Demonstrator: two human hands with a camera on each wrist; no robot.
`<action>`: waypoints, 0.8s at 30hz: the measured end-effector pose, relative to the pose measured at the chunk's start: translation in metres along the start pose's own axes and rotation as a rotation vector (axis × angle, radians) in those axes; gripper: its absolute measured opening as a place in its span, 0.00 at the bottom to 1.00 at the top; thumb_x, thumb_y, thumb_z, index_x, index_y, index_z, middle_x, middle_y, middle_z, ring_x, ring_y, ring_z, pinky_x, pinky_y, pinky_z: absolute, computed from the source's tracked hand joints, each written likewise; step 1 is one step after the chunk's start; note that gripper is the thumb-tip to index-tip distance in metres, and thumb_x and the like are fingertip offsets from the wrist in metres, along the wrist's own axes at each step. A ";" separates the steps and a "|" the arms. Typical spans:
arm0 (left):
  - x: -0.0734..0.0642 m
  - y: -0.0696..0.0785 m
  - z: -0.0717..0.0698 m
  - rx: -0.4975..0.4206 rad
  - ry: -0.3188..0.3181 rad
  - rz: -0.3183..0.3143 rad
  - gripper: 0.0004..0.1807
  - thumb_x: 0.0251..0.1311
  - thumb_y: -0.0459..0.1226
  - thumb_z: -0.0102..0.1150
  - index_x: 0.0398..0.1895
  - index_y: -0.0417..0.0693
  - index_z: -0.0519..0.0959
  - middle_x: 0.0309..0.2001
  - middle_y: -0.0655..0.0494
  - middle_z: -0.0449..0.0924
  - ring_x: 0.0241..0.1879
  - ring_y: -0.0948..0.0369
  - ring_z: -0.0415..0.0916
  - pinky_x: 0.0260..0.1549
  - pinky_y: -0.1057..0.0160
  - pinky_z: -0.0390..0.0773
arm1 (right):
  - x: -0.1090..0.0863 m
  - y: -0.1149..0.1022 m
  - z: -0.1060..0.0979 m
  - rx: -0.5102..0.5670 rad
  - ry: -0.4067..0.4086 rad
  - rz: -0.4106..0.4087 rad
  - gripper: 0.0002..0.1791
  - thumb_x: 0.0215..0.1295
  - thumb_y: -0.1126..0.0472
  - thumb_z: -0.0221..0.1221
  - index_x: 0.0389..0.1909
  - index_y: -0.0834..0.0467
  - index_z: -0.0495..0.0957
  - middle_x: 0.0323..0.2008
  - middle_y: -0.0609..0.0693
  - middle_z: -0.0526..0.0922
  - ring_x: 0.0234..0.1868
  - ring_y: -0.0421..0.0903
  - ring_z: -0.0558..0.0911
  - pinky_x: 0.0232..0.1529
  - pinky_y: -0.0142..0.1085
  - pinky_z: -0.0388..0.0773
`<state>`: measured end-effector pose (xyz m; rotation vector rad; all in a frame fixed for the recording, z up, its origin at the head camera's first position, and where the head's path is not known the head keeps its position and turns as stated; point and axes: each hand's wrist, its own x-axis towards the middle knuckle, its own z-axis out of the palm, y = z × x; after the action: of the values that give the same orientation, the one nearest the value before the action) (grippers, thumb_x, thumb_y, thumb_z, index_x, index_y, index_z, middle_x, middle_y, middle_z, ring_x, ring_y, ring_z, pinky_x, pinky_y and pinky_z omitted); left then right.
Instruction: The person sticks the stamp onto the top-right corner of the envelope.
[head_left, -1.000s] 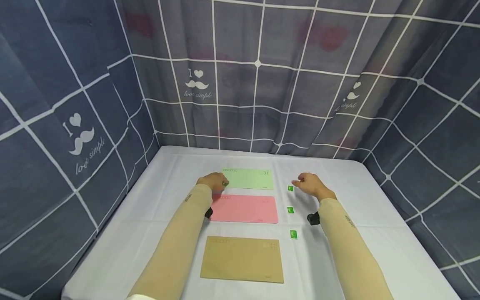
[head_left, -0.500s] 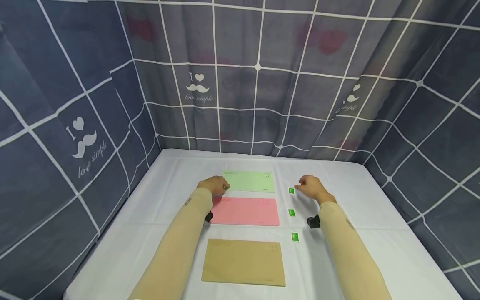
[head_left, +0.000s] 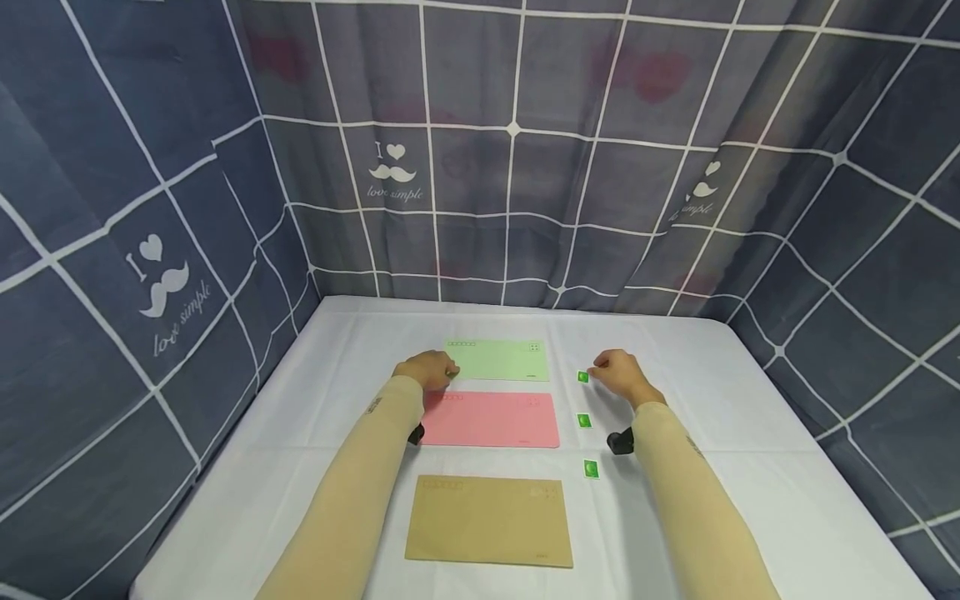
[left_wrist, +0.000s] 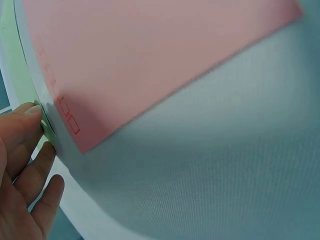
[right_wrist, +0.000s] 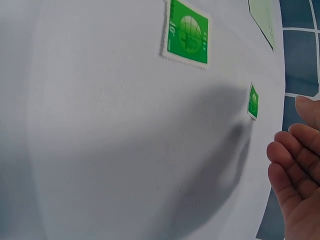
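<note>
In the head view my left hand [head_left: 426, 370] is at the left edge of the pale green envelope [head_left: 498, 360]. The left wrist view shows its thumb and finger pinching the corner of that envelope [left_wrist: 48, 134]. My right hand [head_left: 621, 373] hovers just right of the farthest green stamp [head_left: 582, 377], holding nothing. In the right wrist view its loosely bent fingers [right_wrist: 295, 160] stand a little apart from this small stamp [right_wrist: 253, 102]. A middle stamp [head_left: 584, 421], printed with a globe-like design, and a nearest stamp [head_left: 591, 469] lie in the same column.
A pink envelope [head_left: 491, 419] lies below the green one, its left end partly behind my left arm. Nearer me is a brown envelope [head_left: 489, 521]. The white cloth-covered table [head_left: 675, 350] is enclosed by dark checked curtains [head_left: 480, 167] at back and sides.
My right fingertips have drawn in closer together beside the farthest stamp. The left hand stays at the green envelope's corner; the envelopes and stamps keep their places, with slight camera sway.
</note>
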<state>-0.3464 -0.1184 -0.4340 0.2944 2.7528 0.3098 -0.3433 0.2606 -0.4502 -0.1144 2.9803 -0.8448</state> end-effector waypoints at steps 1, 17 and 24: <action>-0.001 0.001 0.000 -0.003 0.001 -0.001 0.25 0.69 0.37 0.54 0.69 0.61 0.74 0.74 0.54 0.67 0.76 0.53 0.60 0.72 0.45 0.63 | 0.000 0.000 0.001 0.003 -0.001 0.002 0.19 0.67 0.59 0.61 0.50 0.71 0.80 0.47 0.65 0.85 0.46 0.57 0.82 0.49 0.48 0.80; 0.004 0.000 0.003 0.012 0.020 0.028 0.20 0.72 0.41 0.52 0.65 0.58 0.78 0.72 0.53 0.70 0.72 0.54 0.65 0.69 0.48 0.67 | 0.003 0.002 0.011 0.020 -0.002 0.069 0.19 0.67 0.58 0.62 0.49 0.70 0.81 0.46 0.63 0.85 0.47 0.57 0.81 0.50 0.48 0.80; 0.005 -0.001 0.002 0.050 0.060 0.066 0.17 0.73 0.42 0.54 0.60 0.56 0.82 0.66 0.53 0.76 0.70 0.53 0.68 0.68 0.51 0.70 | 0.004 0.002 0.014 0.042 0.001 0.094 0.20 0.66 0.57 0.63 0.48 0.70 0.81 0.46 0.64 0.85 0.45 0.56 0.81 0.46 0.46 0.80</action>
<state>-0.3503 -0.1182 -0.4376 0.3957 2.8176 0.2713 -0.3465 0.2545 -0.4637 0.0275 2.9400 -0.8956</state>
